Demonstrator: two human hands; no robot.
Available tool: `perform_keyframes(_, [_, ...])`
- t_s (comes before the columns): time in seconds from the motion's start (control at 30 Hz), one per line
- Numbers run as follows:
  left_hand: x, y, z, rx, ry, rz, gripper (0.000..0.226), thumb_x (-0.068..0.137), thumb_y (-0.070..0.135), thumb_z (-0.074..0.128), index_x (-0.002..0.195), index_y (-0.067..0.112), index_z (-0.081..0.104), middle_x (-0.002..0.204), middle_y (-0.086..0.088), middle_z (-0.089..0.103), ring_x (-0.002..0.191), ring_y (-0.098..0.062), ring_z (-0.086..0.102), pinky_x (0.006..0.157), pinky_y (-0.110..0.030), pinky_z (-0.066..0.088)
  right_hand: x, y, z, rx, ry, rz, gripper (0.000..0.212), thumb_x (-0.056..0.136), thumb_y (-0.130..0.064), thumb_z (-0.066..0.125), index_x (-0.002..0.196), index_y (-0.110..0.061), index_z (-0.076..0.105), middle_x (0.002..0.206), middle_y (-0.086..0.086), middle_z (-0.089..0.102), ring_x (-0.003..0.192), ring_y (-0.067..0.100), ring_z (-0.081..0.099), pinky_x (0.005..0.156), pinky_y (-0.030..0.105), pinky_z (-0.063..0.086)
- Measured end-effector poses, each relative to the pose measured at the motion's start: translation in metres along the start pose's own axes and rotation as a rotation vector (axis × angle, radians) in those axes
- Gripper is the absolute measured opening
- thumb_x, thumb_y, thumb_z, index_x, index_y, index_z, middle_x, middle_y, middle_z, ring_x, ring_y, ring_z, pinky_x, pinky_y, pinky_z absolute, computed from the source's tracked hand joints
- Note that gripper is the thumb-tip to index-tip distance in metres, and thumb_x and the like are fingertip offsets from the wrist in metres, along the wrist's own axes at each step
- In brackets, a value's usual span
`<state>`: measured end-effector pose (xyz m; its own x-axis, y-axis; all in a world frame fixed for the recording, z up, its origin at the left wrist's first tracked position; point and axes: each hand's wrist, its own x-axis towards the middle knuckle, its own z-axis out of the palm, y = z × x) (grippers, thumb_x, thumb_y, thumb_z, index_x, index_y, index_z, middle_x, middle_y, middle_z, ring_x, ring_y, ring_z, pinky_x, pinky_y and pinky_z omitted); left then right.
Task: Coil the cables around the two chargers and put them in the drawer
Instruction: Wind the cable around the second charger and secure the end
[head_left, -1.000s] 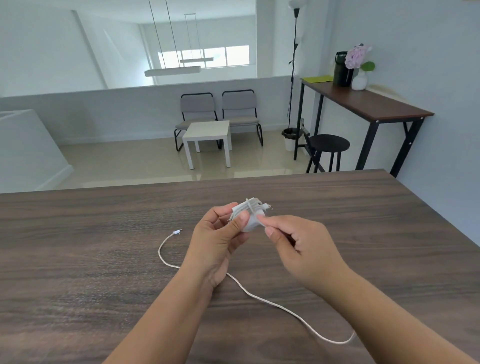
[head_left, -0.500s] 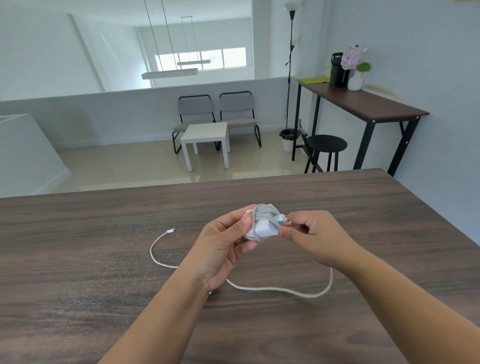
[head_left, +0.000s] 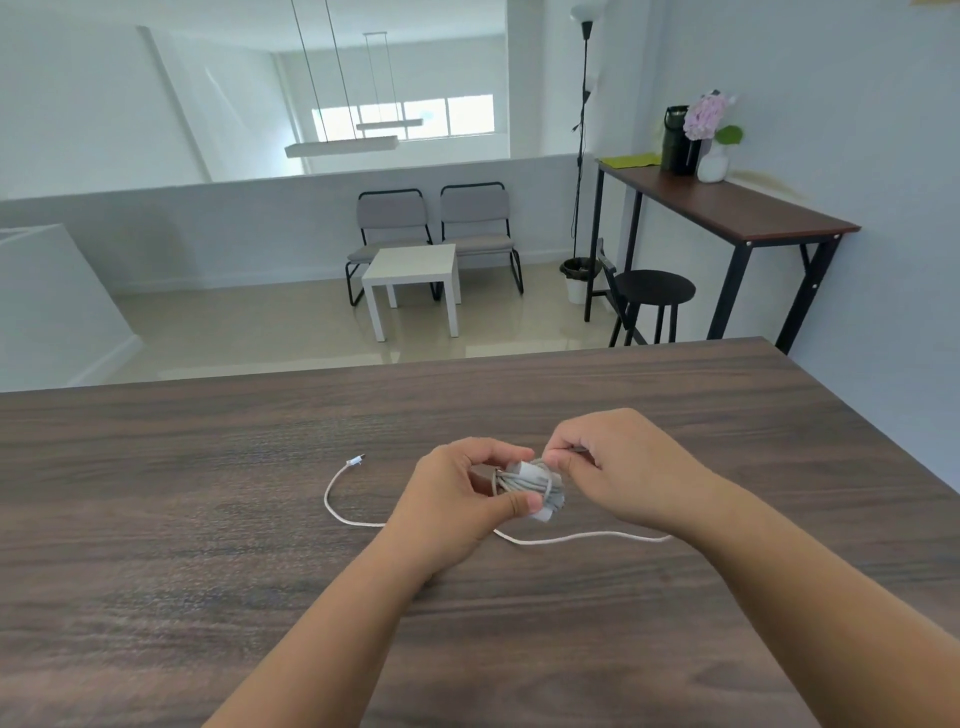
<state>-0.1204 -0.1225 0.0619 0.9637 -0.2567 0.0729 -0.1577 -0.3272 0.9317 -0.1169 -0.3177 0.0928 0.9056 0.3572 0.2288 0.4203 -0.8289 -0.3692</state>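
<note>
Left hand grips the half-wrapped charger; right hand pinches its cable, loose end trailing across the worktop.

A: Charger?
B: White block, several cable turns wrapped around it, held above the surface.
A: Cable?
B: Thin, white. Loose tail lies on the dark wood, curving left to its connector, well apart from the charger.
</note>
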Motion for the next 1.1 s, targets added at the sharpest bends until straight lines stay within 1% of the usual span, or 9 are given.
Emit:
perform_keyframes(0.13, [0.002, -0.002, 0.007, 0.012, 0.200, -0.005, 0.030, 0.065, 0.021, 0.088, 0.086, 0.029, 0.068, 0.088, 0.008, 0.071, 0.063, -0.010, 0.065, 0.065, -0.025, 0.053, -0.008, -0.008, 0.007, 0.077, 0.091, 0.011, 0.017, 0.093, -0.025, 0.052, 0.088, -0.022, 0.068, 0.064, -0.016, 0.054, 0.060, 0.001, 0.046, 0.056, 0.021, 0.032])
perform_keyframes(0.27, [0.003, 0.002, 0.007, -0.335, 0.262, -0.090, 0.029, 0.073, 0.007, 0.082, 0.096, 0.011, 0.066, 0.090, -0.001, 0.063, 0.063, -0.014, 0.067, 0.065, -0.031, 0.057, -0.016, -0.014, 0.015, 0.136, 0.176, -0.060, 0.027, 0.090, -0.029, 0.044, 0.088, -0.017, 0.068, 0.071, -0.009, 0.063, 0.066, 0.008, 0.051, 0.061, 0.027, 0.040])
perform_keyframes(0.4, [0.003, 0.007, 0.007, -0.645, 0.243, -0.158, 0.031, 0.070, 0.013, 0.076, 0.098, 0.009, 0.063, 0.095, -0.011, 0.067, 0.066, -0.013, 0.069, 0.060, -0.025, 0.057, -0.023, -0.015, 0.025, 0.210, 0.262, -0.077, 0.023, 0.091, -0.026, 0.048, 0.090, -0.016, 0.069, 0.072, -0.001, 0.067, 0.069, 0.014, 0.058, 0.065, 0.033, 0.046])
perform_keyframes(0.57, [0.001, 0.013, 0.010, -0.885, 0.221, -0.206, 0.026, 0.068, 0.018, 0.073, 0.091, 0.013, 0.064, 0.080, -0.004, 0.072, 0.064, -0.011, 0.067, 0.058, -0.021, 0.057, -0.030, -0.020, 0.031, 0.265, 0.320, -0.097, 0.020, 0.091, -0.023, 0.051, 0.093, -0.019, 0.071, 0.067, -0.003, 0.063, 0.066, 0.012, 0.055, 0.061, 0.027, 0.043])
perform_keyframes(0.67, [-0.001, 0.017, 0.012, -0.948, 0.167, -0.207, 0.022, 0.071, 0.019, 0.070, 0.091, 0.011, 0.066, 0.078, -0.002, 0.074, 0.063, -0.009, 0.068, 0.056, -0.018, 0.056, -0.033, -0.017, 0.034, 0.277, 0.325, -0.088, 0.019, 0.091, -0.023, 0.052, 0.092, -0.021, 0.071, 0.065, -0.003, 0.062, 0.065, 0.012, 0.054, 0.059, 0.029, 0.044])
perform_keyframes(0.8, [-0.004, 0.020, 0.013, -0.993, 0.070, -0.201, 0.032, 0.075, 0.023, 0.066, 0.101, 0.005, 0.067, 0.080, -0.004, 0.073, 0.063, -0.008, 0.068, 0.055, -0.015, 0.056, -0.033, -0.014, 0.035, 0.449, 0.285, -0.055, 0.019, 0.090, -0.025, 0.055, 0.095, -0.026, 0.074, 0.070, -0.007, 0.068, 0.063, 0.008, 0.057, 0.059, 0.017, 0.042])
perform_keyframes(0.93, [-0.006, 0.020, 0.008, -1.002, -0.035, -0.190, 0.030, 0.078, 0.025, 0.063, 0.100, 0.006, 0.071, 0.079, -0.004, 0.073, 0.063, -0.007, 0.068, 0.053, -0.014, 0.056, -0.030, -0.003, 0.031, 0.571, 0.140, -0.018, 0.018, 0.092, -0.020, 0.059, 0.100, -0.022, 0.075, 0.088, -0.022, 0.073, 0.085, -0.005, 0.065, 0.074, 0.010, 0.046])
perform_keyframes(1.0, [-0.007, 0.018, 0.004, -0.959, -0.109, -0.183, 0.037, 0.080, 0.026, 0.064, 0.110, 0.003, 0.069, 0.086, -0.005, 0.073, 0.065, -0.008, 0.068, 0.054, -0.015, 0.056, -0.027, 0.005, 0.025, 0.518, 0.082, -0.012, 0.015, 0.092, -0.017, 0.060, 0.094, -0.019, 0.075, 0.074, -0.028, 0.068, 0.072, -0.008, 0.060, 0.066, 0.008, 0.040])
perform_keyframes(1.1, [-0.010, 0.015, -0.002, -0.785, -0.160, -0.159, 0.032, 0.075, 0.022, 0.074, 0.105, 0.010, 0.073, 0.093, -0.006, 0.073, 0.070, -0.010, 0.068, 0.054, -0.018, 0.056, -0.019, 0.016, 0.011, 0.361, 0.025, -0.002, 0.024, 0.092, -0.021, 0.060, 0.073, -0.035, 0.065, 0.060, -0.015, 0.059, 0.059, -0.003, 0.051, 0.057, 0.010, 0.034])
